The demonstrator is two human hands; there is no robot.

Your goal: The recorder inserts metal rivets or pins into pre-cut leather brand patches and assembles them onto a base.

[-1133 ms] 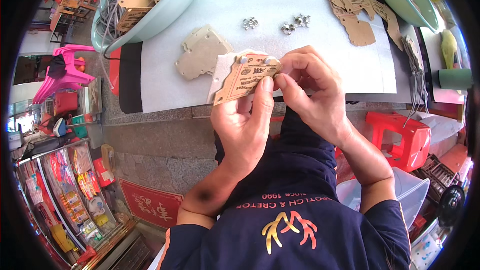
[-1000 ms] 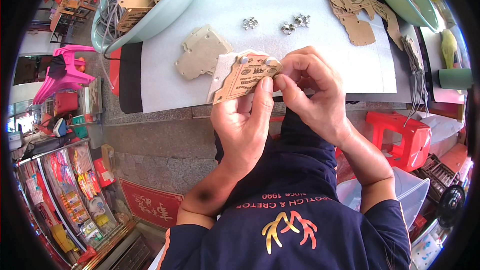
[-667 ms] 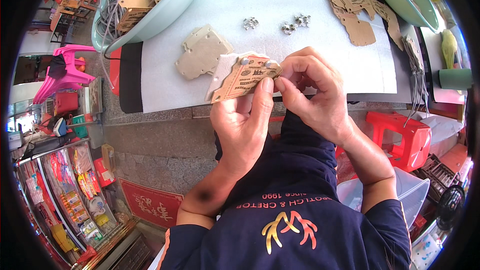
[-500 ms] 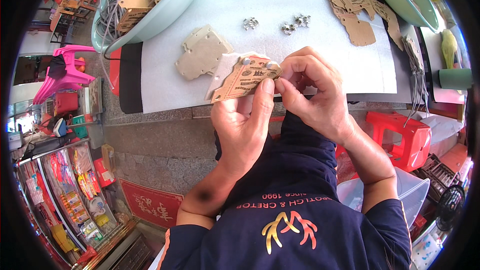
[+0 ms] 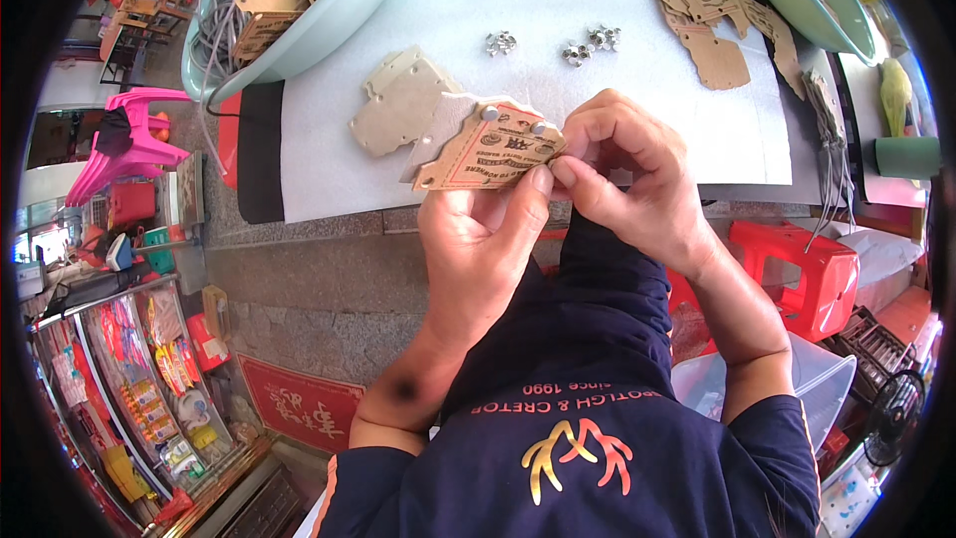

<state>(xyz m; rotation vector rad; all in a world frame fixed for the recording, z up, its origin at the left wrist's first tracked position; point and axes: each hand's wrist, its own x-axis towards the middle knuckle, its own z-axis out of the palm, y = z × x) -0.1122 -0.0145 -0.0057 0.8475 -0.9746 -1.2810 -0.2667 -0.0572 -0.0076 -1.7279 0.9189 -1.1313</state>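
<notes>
My left hand [image 5: 478,244] is closed on a brown printed tag [image 5: 493,149] with a wavy edge, thumb in front and fingers hidden behind. Two silver round studs sit along the tag's upper edge, and a pale piece [image 5: 438,133] shows behind it. My right hand [image 5: 637,174] pinches at the tag's right corner, thumb and forefinger close together. Whether a small part is between those fingertips is hidden. Just beyond, a stack of pale cut pieces with small holes [image 5: 393,115] lies on the white sheet [image 5: 339,164].
Small silver metal parts [image 5: 596,44] lie in little clusters ahead. A pale green basin [image 5: 344,25] with cords and tags stands far left, another basin [image 5: 846,25] far right. Brown printed tags [image 5: 712,55] are piled near it. A red stool [image 5: 797,259] stands at my right.
The tag has turned slightly so its printed face shows more. Both hands have shifted a little with it, my right fingertips staying at its right corner.
</notes>
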